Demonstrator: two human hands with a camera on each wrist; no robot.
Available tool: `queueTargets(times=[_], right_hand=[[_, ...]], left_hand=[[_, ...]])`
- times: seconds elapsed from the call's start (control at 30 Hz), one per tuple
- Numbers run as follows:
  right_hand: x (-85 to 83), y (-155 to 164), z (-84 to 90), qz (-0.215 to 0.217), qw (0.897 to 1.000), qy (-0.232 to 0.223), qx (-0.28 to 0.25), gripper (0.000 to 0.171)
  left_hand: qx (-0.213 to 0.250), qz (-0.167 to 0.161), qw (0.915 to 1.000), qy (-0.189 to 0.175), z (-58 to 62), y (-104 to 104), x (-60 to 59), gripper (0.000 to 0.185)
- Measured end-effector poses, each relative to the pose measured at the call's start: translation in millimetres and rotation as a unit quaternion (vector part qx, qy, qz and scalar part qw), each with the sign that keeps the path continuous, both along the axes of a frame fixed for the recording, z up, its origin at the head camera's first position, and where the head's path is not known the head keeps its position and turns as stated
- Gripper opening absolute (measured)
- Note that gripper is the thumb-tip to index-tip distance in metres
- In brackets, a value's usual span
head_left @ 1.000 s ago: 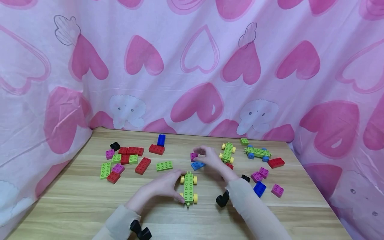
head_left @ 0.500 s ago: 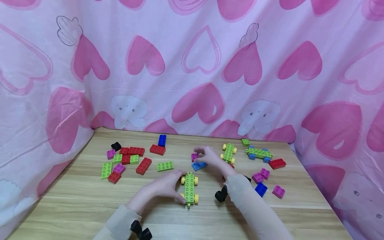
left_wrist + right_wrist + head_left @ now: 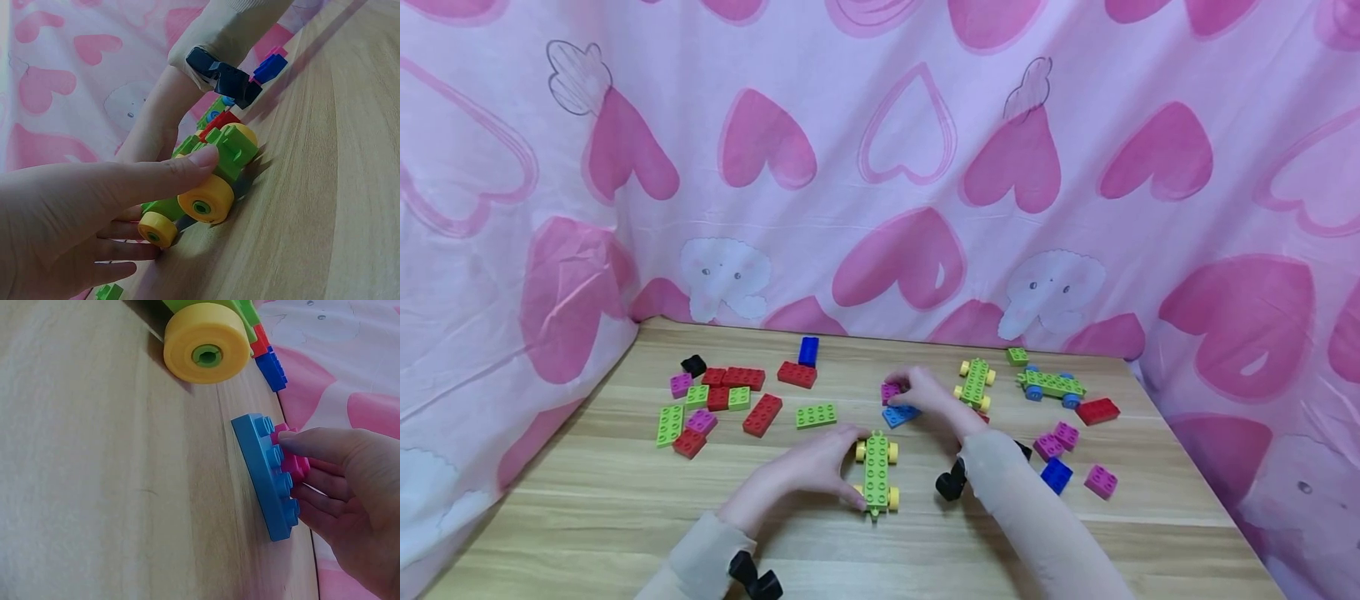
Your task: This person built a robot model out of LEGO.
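A lime-green toy car base with yellow wheels (image 3: 876,473) stands lengthwise on the table near its middle. My left hand (image 3: 820,465) holds it from the left, thumb at its near end and fingers at the far end. In the left wrist view the thumb lies on the green car base (image 3: 232,153) above a wheel. My right hand (image 3: 927,392) reaches past it to a small magenta brick (image 3: 890,393) and pinches it between thumb and fingers. Just in front of that brick a light blue brick (image 3: 900,416) lies on the table, seen close up in the right wrist view.
Red, green and magenta bricks lie in a group around a red brick (image 3: 763,415) on the left. At the right are two more car bases, one with yellow wheels (image 3: 975,383), one with blue wheels (image 3: 1051,385). Loose bricks, including a dark blue brick (image 3: 1056,476), lie beside the right forearm.
My right thumb and fingers have closed in on the magenta brick. The left hand stays on the car base. The whole head view has shifted slightly.
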State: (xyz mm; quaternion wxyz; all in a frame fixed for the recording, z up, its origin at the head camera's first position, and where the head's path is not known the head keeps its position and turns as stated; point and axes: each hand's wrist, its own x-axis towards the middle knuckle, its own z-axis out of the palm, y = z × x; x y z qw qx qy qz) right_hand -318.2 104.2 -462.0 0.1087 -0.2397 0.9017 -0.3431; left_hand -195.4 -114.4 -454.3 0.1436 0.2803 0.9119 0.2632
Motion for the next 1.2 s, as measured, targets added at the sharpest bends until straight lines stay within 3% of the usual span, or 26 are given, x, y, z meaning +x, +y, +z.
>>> queueTargets(times=[0.6, 0.8, 1.0, 1.2], right_hand=[[5.7, 1, 7.6, -0.015, 0.999, 0.013, -0.034, 0.039], [19.8, 0, 12.7, -0.027, 0.997, 0.045, -0.058, 0.041], [38.6, 0, 17.6, -0.016, 0.993, 0.069, -0.096, 0.030], [61.5, 0, 20.4, -0.007, 0.985, 0.095, -0.143, 0.034]], left_hand=[[0.003, 0.006, 0.9999, -0.009, 0.1, 0, 0.1, 0.106], [0.003, 0.006, 0.9999, -0.008, -0.7, 0, 0.2, 0.106], [0.005, 0.006, 0.9999, -0.008, -0.8, 0, 0.0, 0.107], [0.010, 0.007, 0.9999, -0.005, -0.5, 0, 0.6, 0.106]])
